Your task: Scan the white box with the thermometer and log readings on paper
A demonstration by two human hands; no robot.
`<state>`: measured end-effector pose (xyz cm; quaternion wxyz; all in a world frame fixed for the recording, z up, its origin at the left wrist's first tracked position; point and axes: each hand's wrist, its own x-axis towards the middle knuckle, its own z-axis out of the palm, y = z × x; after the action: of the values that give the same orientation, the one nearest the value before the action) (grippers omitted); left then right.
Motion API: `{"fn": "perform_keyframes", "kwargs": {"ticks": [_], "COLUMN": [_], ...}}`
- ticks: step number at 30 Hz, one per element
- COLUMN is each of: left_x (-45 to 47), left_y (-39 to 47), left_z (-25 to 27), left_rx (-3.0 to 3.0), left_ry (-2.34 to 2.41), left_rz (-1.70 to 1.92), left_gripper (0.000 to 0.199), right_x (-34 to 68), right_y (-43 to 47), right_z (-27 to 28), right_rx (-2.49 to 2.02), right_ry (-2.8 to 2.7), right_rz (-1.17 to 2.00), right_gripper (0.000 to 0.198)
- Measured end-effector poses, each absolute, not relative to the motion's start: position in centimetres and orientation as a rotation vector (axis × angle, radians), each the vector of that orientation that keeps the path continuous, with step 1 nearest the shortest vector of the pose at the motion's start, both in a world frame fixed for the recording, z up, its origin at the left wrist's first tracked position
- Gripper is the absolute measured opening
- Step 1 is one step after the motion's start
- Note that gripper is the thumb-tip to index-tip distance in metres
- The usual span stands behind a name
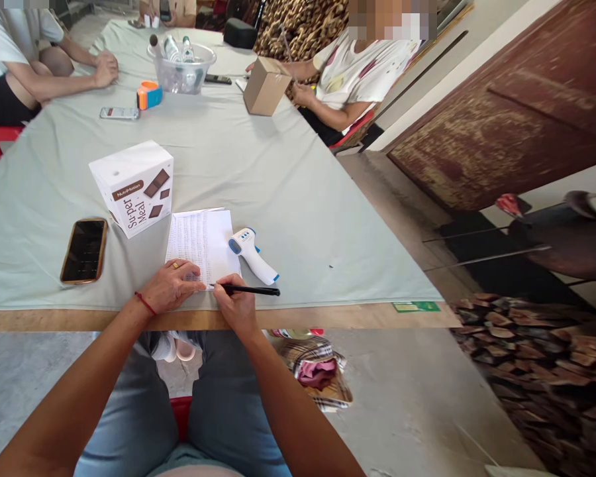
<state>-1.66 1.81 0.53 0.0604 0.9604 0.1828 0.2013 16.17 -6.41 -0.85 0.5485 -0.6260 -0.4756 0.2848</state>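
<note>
My right hand point(237, 306) is closed around a black pen point(255, 290), its tip at the lower part of a sheet of paper point(218, 238) covered in rows of handwriting. Resting on the sheet's lower left is my left hand point(171, 286), fingers stretched out and lying flat. A white and blue infrared thermometer point(253, 255) lies against the paper's right edge. Behind the paper stands a white box point(142, 189) printed "Super Meal". To the left lies a smartphone point(84, 250) in a brown case, screen dark.
Farther back on the cloth-covered table point(298, 218) are a phone point(119, 113), an orange and blue object point(149, 95), a clear basin point(183, 73) with bottles and a cardboard box point(267, 86). People sit along both sides. Split firewood point(541, 364) is piled at right.
</note>
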Motion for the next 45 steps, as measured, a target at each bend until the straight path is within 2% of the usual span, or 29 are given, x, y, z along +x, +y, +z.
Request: {"fn": "perform_keyframes", "kwargs": {"ticks": [45], "left_x": [-1.71], "left_y": [1.84], "left_z": [0.58], "left_rx": [2.902], "left_ry": [0.527], "left_rz": [0.67], "left_gripper": [0.025], "right_x": [16.3], "right_y": [-6.39], "right_z": [-0.96], "right_rx": [-1.516], "right_ry": [-1.141], "right_rz": [0.666], "right_gripper": [0.011]}}
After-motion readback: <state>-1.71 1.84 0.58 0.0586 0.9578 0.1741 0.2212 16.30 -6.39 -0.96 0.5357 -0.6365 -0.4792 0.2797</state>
